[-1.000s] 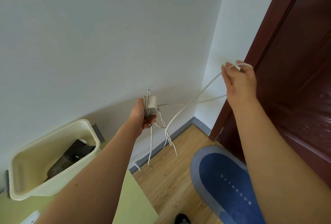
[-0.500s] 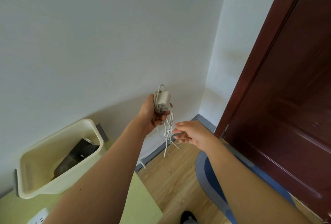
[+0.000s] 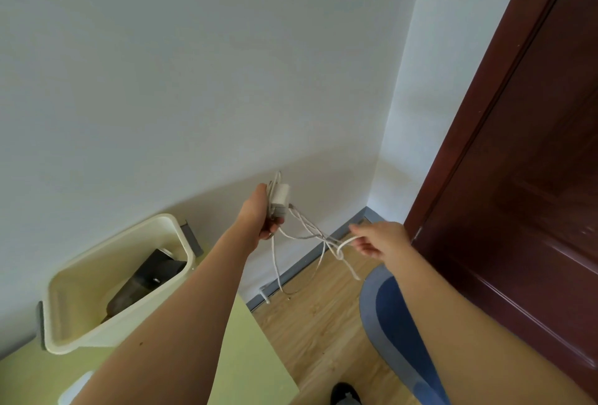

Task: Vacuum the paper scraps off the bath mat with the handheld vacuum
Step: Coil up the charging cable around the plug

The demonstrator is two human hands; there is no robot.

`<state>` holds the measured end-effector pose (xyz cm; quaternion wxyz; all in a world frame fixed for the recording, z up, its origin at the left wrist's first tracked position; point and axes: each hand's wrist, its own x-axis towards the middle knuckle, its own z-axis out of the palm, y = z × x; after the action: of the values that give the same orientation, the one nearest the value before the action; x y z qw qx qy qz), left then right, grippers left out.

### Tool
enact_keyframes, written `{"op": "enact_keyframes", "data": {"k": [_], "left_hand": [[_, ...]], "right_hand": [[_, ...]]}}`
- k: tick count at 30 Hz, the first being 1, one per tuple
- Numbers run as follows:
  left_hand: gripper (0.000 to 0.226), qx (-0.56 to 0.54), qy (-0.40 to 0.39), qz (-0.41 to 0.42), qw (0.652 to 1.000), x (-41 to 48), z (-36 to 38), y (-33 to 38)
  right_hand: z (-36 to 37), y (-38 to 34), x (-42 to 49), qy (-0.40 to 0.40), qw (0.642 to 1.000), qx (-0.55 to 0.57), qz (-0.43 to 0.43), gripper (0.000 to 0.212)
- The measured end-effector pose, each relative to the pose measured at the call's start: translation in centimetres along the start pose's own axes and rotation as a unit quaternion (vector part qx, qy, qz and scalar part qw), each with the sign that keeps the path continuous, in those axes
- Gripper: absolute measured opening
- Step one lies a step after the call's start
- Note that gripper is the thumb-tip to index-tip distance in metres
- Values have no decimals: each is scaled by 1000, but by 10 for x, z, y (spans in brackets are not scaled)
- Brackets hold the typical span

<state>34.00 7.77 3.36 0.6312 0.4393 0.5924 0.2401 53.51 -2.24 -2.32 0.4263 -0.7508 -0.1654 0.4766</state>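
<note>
My left hand (image 3: pixel 259 210) is raised in front of the white wall, shut on a white charger block (image 3: pixel 280 197) with its cable partly coiled around it. My right hand (image 3: pixel 378 238) pinches a loop of the loose white cable (image 3: pixel 323 241), which hangs in tangled strands toward the floor. A dark handheld vacuum (image 3: pixel 145 278) lies inside a cream plastic bin (image 3: pixel 81 336) at lower left. The blue bath mat (image 3: pixel 391 307) lies on the wooden floor below my right forearm, mostly hidden by the arm. No paper scraps show on its visible part.
The bin stands on a pale green tabletop (image 3: pixel 255 359) against the wall. A dark brown door (image 3: pixel 534 178) fills the right side. Grey skirting (image 3: pixel 323 256) runs along the wall base. A dark shoe (image 3: pixel 344 395) shows at the bottom edge.
My right hand dropped from head height beside the door frame to below my left hand and has taken a new hold on the cable. My left hand stayed put with the charger.
</note>
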Motion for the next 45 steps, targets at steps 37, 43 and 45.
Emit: {"op": "enact_keyframes", "data": {"k": [37,43,45], "left_hand": [[47,305,-132,59,941,-12,32,11],[48,408,-191,45,892,-22,33,17],[47,441,-186,60,876,-26,35,19]], "right_hand": [[5,-16,-10,-162,981,-67,-83,58],[21,-23,-17,-266,938,-202,-87,47],[22,-18,-17,-244,932,-253,-89,36]]}}
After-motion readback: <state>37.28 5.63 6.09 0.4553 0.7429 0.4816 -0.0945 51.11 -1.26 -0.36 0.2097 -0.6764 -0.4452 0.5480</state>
